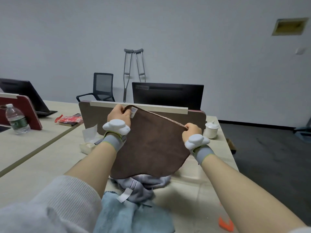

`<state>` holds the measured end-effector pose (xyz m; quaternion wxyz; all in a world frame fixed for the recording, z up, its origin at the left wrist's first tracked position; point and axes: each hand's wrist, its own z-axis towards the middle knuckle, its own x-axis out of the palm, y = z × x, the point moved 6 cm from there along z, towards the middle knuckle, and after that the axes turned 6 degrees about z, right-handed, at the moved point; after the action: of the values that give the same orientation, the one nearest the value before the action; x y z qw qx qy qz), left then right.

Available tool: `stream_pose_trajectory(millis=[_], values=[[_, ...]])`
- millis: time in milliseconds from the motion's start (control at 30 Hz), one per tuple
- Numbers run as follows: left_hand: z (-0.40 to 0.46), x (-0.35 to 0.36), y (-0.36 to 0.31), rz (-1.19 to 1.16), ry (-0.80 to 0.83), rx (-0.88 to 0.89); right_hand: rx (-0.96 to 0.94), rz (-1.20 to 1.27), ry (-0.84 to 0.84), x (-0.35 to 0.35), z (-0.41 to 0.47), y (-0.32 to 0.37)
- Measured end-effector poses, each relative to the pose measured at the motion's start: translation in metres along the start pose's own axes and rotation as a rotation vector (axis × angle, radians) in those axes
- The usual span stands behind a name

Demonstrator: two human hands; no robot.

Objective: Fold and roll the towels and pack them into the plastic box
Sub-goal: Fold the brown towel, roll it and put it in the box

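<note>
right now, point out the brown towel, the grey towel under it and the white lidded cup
brown towel [151, 145], head view, middle of the hanging cloth
grey towel [143, 185], head view, crumpled top fold on the table
white lidded cup [211, 130], head view, side of the cup body

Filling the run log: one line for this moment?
left hand: grips brown towel corner | right hand: grips other corner | towel: lifted, unfolded

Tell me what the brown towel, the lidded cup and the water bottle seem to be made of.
Brown towel: soft matte cloth, probably microfibre; it drapes limply from both hands.
Lidded cup: glossy white, likely glazed ceramic, though plastic is possible.
Water bottle: clear thin plastic; you see through it, with a white cap.
</note>
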<state>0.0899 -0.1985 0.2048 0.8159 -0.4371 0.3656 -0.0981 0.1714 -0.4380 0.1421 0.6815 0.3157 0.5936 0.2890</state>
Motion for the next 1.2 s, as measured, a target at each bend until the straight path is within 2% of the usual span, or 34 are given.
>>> stream_pose_trajectory(millis=[167, 400, 600, 767, 867, 967, 1100, 1200], values=[[0.000, -0.010, -0.014, -0.004, -0.037, -0.014, -0.007, 0.025, -0.101, -0.047, 0.010, 0.008], [-0.023, -0.017, -0.028, -0.039, -0.143, -0.039, -0.135, 0.094, -0.283, -0.094, -0.009, 0.020], [-0.051, -0.028, -0.032, -0.045, -0.202, -0.075, -0.137, 0.112, -0.269, -0.115, -0.030, 0.009], [-0.064, -0.023, -0.020, -0.002, -0.165, -0.126, -0.105, 0.080, -0.217, -0.112, -0.031, -0.011], [-0.068, -0.006, 0.001, 0.082, -0.054, -0.153, -0.058, 0.017, -0.115, -0.096, -0.031, -0.031], [-0.071, 0.031, 0.037, 0.267, 0.167, -0.164, 0.024, -0.191, 0.078, -0.064, -0.028, -0.060], [-0.084, 0.065, 0.080, 0.428, 0.361, -0.161, 0.075, -0.323, 0.153, -0.026, -0.022, -0.111], [-0.106, 0.092, 0.121, 0.436, 0.547, -0.257, 0.084, -0.390, 0.226, 0.009, -0.030, -0.156]])
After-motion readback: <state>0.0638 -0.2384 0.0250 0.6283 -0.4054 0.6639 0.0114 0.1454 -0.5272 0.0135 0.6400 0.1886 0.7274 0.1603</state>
